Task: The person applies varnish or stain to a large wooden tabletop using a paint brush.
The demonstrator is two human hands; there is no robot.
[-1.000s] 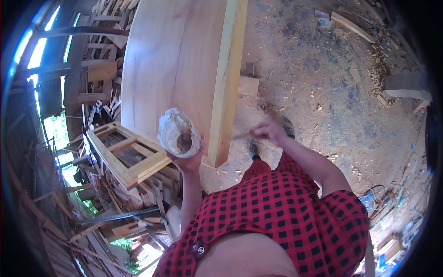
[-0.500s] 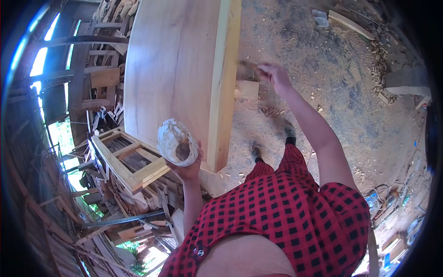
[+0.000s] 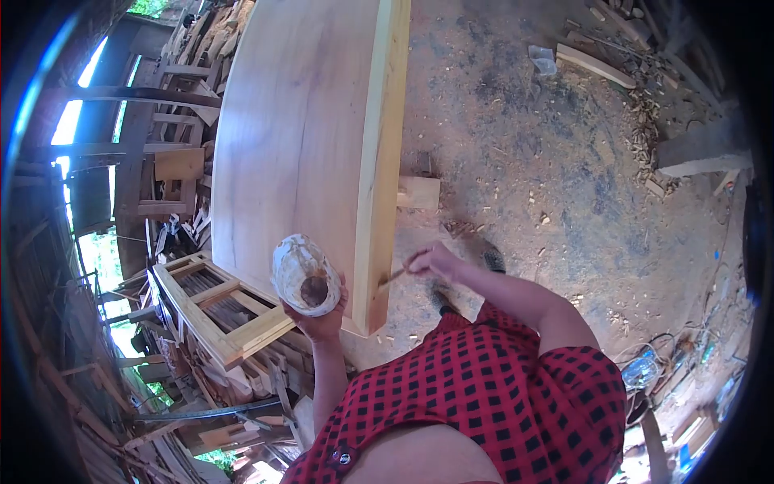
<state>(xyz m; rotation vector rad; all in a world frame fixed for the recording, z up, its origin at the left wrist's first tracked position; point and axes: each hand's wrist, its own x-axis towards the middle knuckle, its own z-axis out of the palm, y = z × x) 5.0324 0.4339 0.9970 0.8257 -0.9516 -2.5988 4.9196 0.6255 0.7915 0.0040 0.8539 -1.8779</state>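
My left hand point(image 3: 326, 321) grips a white, stained plastic container point(image 3: 292, 260) from below and the side. Its round opening faces me and shows brown inside. Beside the near end of a long wooden tabletop point(image 3: 298, 153), my right hand point(image 3: 436, 263) is closed around the thin handle of a brush point(image 3: 393, 277). The brush tip points left and overlaps the pale side edge point(image 3: 377, 242) of the tabletop in this view. The container is over the tabletop's near left corner.
A wooden frame with openings point(image 3: 230, 319) lies left of the tabletop's near end. Stacked scrap wood point(image 3: 181, 165) fills the left side. Wood shavings point(image 3: 643, 133) and a curved plank point(image 3: 595, 66) lie on the dirt floor at right. A wood block point(image 3: 421, 194) juts from under the tabletop.
My right hand has come toward me with the brush, from farther along the tabletop's side to its near end. My left hand still holds the container. The view has shifted slightly.
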